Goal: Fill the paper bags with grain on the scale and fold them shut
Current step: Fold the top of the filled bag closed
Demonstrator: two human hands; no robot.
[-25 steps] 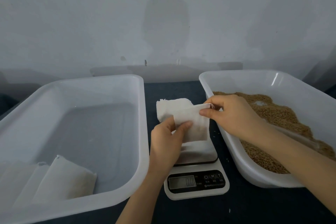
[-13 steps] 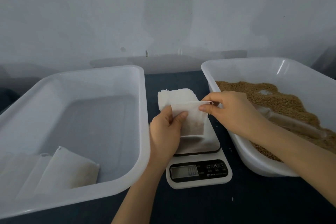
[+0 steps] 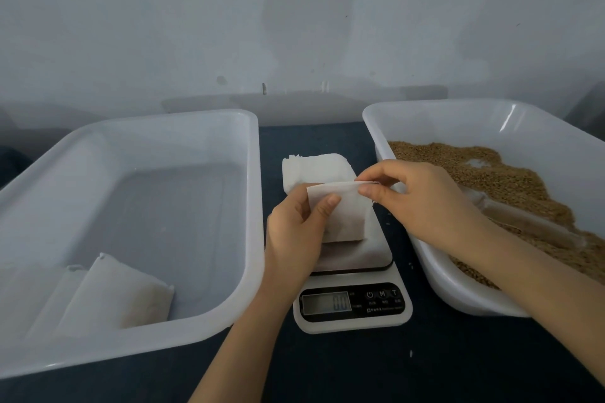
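Observation:
A small white paper bag is held upright over the plate of the digital scale, whose display reads zero. My left hand grips the bag's left side, thumb on its front. My right hand pinches the bag's top right corner. Behind the scale lies a stack of empty white bags. Brown grain fills the white tub on the right, with a clear scoop lying on it.
A large white tub stands on the left and holds filled, folded bags in its near left corner. A few loose grains lie on the dark tabletop. A pale wall rises behind everything.
The bag has come down a little toward the scale plate, and both hands have shifted their hold along its top edge. The camera has tilted slightly.

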